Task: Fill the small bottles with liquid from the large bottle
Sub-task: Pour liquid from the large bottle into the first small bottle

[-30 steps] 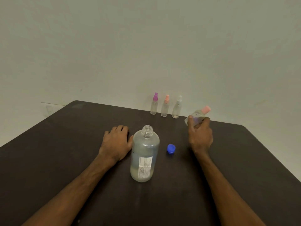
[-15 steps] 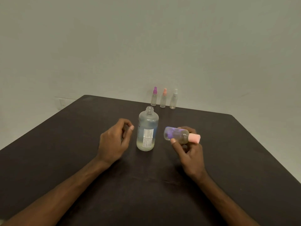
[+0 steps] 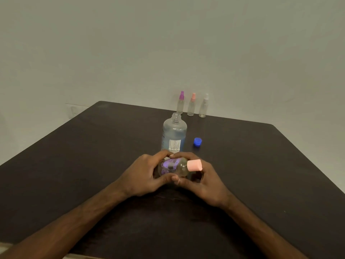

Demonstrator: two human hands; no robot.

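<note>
A small clear bottle (image 3: 174, 167) with purple print and a pink cap lies on its side between both hands above the table, cap pointing right. My left hand (image 3: 143, 174) wraps its base end. My right hand (image 3: 203, 181) holds it from below, near the cap. Just behind stands the large clear bottle (image 3: 174, 135), uncapped, with a white label. Its blue cap (image 3: 197, 141) lies on the table to its right. Three small spray bottles stand at the far edge: purple-topped (image 3: 180, 102), pink-topped (image 3: 191, 105) and white-topped (image 3: 203, 106).
The dark table (image 3: 93, 156) fills the lower view, with its far edge against a pale wall and its right edge running down at the right. Both forearms reach in from the bottom.
My right hand brought the pink-capped bottle back from the far right towards me. My left hand rose from the table and closed on the bottle's base. The view shifted.
</note>
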